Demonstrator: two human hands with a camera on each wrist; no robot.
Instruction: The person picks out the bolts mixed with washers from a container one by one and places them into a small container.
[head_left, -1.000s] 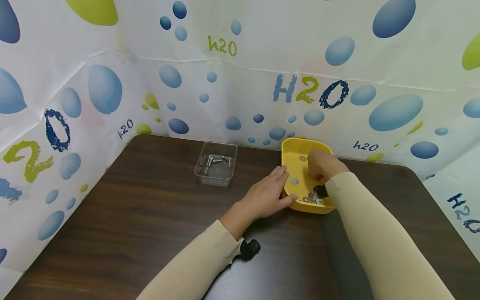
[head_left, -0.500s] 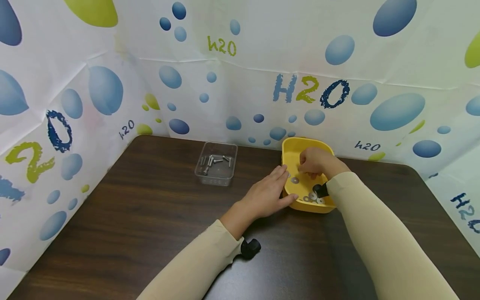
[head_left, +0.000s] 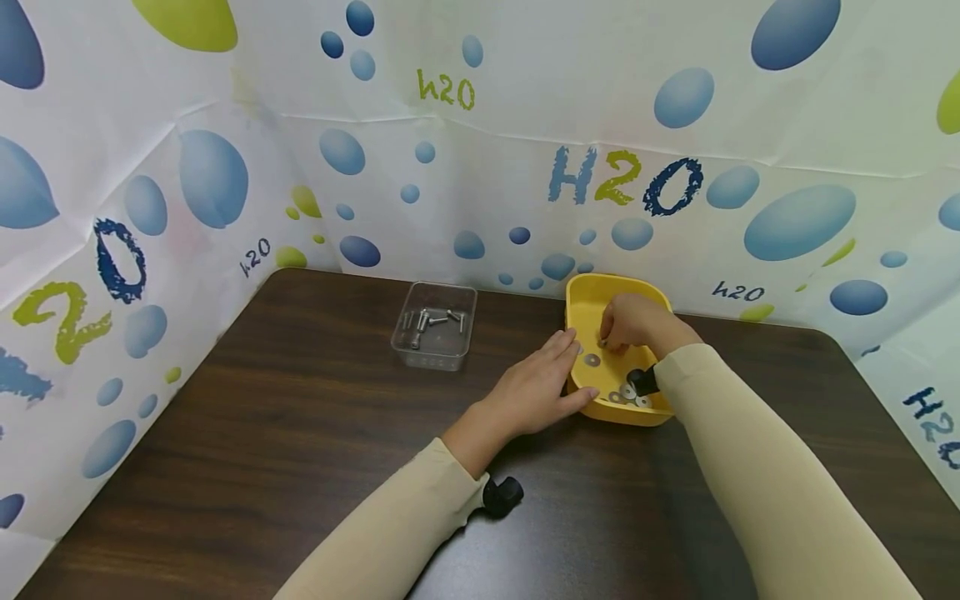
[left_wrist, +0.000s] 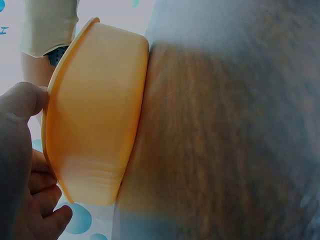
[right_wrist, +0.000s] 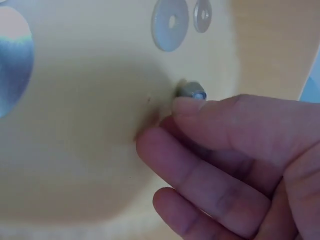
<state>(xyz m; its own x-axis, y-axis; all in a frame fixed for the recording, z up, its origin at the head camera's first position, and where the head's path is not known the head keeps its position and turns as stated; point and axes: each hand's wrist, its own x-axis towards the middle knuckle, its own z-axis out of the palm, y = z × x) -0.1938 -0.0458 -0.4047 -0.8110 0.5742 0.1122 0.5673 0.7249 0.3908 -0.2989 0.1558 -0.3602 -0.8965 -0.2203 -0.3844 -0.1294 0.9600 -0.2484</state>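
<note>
A yellow plastic bin (head_left: 622, 417) stands at the back right of the table, with several flat metal washers (head_left: 592, 360) inside. My left hand (head_left: 528, 387) lies against its left side, thumb and fingertips spread along the rim; the left wrist view has them at the rim too. My right hand (head_left: 633, 323) reaches into the bin with bent fingers. At its thumb tip, a small round metal fastener (right_wrist: 193, 91) shows one end, and the fingers hide the rest. Beyond it lie a large washer (right_wrist: 171, 24) and a smaller washer (right_wrist: 203, 15).
A clear plastic container (head_left: 433, 358) with several small metal screws (head_left: 422, 321) stands left of the yellow bin. The dark wooden table (head_left: 277, 433) meets a patterned wall covering (head_left: 495, 150) at its back. Black wrist devices (head_left: 502, 497) sit at both cuffs.
My right hand has shifted slightly left inside the bin, its fingers coming into sight with the small fastener at their tips. A washer seen there earlier is hidden now. My left hand stays put.
</note>
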